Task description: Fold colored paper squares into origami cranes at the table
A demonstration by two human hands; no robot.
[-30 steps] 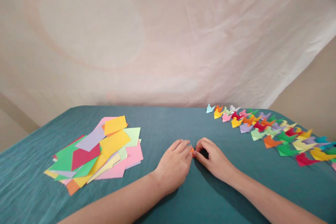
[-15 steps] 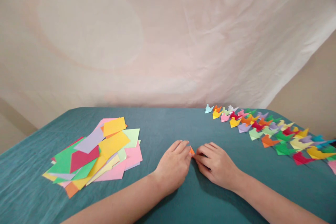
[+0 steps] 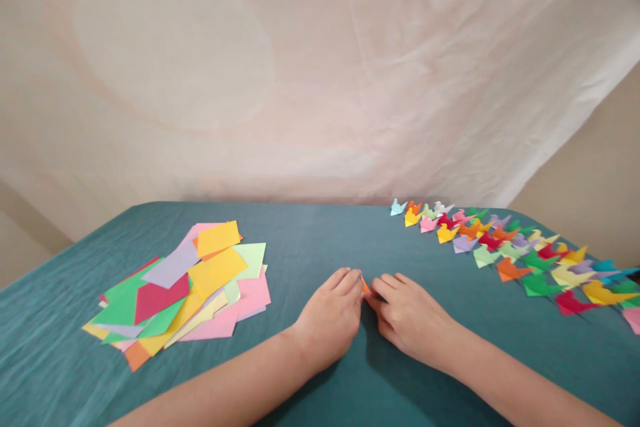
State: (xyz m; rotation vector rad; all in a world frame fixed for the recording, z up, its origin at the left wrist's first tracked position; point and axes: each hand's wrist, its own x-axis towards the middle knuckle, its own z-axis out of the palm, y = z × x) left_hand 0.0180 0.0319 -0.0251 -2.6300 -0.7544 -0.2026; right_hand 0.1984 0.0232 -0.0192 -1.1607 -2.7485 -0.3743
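A small orange folded paper [image 3: 366, 286] lies on the teal cloth-covered table [image 3: 320, 240], mostly hidden by my hands. My left hand [image 3: 331, 317] curls over it from the left, fingertips pressed on the paper. From the right, my right hand [image 3: 407, 315] meets it with fingers bent and pinching the same piece. Only an orange corner shows between the fingertips of the two hands.
A loose pile of coloured paper squares [image 3: 185, 287] lies at the left. Rows of several folded paper figures [image 3: 510, 250] in many colours run along the right side. A pale wrinkled sheet [image 3: 300, 80] hangs behind the table.
My right hand has flattened and shifted slightly left and down over the orange paper; the dark gap under its fingers has closed. The left hand has hardly moved.
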